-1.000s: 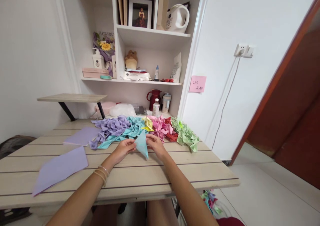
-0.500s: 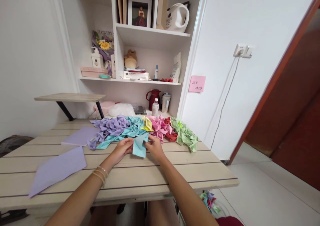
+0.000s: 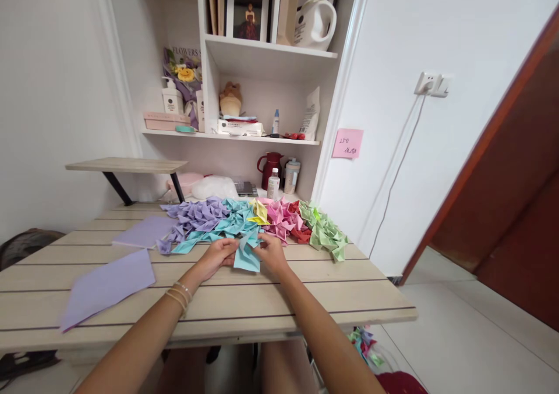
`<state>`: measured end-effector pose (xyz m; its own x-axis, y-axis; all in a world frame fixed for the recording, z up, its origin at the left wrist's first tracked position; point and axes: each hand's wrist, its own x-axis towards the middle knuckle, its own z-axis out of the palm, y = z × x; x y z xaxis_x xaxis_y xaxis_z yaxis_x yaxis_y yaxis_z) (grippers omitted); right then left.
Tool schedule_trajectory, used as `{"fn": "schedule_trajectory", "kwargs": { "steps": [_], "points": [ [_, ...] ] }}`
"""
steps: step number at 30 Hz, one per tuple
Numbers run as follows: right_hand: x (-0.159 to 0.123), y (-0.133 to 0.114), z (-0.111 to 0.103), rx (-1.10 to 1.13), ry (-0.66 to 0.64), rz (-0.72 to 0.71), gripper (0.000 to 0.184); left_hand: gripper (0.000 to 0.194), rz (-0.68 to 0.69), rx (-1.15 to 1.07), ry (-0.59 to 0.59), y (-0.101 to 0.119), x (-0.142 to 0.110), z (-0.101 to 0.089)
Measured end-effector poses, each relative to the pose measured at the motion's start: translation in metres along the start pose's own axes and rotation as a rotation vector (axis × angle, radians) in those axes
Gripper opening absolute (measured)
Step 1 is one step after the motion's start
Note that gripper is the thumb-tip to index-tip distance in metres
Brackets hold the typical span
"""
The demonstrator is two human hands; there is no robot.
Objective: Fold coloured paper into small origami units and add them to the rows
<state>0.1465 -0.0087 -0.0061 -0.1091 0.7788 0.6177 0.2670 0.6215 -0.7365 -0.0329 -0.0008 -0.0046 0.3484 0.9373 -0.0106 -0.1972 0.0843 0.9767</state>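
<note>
A piece of light-blue origami paper, partly folded, is held up over the front of the table between both hands. My left hand pinches its left edge, fingers closed. On the other side my right hand grips the upper right edge with thumb and fingers. Just behind them lies a long heap of folded paper pieces: purple, light blue, yellow, pink, red and green. The fingertips behind the paper are hidden.
Purple sheets lie to the left: a single sheet in front and a stack behind. A small raised stand is at the back left. The shelf unit holds a bottle and a red jug. More folded pieces sit below the table's right edge.
The light-blue paper has gone from a flatter sheet to a creased, bent shape between my fingers. Both hands keep hold of it. The camera view has shifted slightly.
</note>
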Motion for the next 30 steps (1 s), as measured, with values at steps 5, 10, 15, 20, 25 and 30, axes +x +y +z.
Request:
{"fn": "schedule_trajectory", "kwargs": {
  "steps": [5, 10, 15, 20, 25, 30],
  "points": [
    [-0.002, -0.003, -0.002, -0.083, -0.057, -0.086, 0.015, 0.027, -0.011, -0.016, -0.027, 0.0, -0.002, 0.001],
    [-0.006, -0.008, -0.003, -0.19, -0.153, -0.198, 0.026, 0.024, -0.017, -0.041, -0.041, 0.001, -0.002, 0.0],
    [-0.006, -0.008, -0.002, -0.253, -0.14, -0.175, 0.033, 0.024, -0.046, 0.015, -0.049, 0.002, -0.004, 0.002],
    [-0.003, -0.003, -0.001, -0.088, -0.129, -0.133, 0.03, 0.024, -0.029, 0.089, -0.042, 0.002, -0.006, 0.004],
    [-0.004, 0.001, 0.001, 0.273, -0.204, 0.123, 0.026, 0.027, 0.107, 0.117, 0.013, 0.001, -0.001, 0.0],
    [-0.007, 0.004, 0.002, 0.472, -0.309, 0.305, 0.037, 0.026, 0.186, 0.074, 0.09, 0.004, 0.001, -0.003]
  ]
}}
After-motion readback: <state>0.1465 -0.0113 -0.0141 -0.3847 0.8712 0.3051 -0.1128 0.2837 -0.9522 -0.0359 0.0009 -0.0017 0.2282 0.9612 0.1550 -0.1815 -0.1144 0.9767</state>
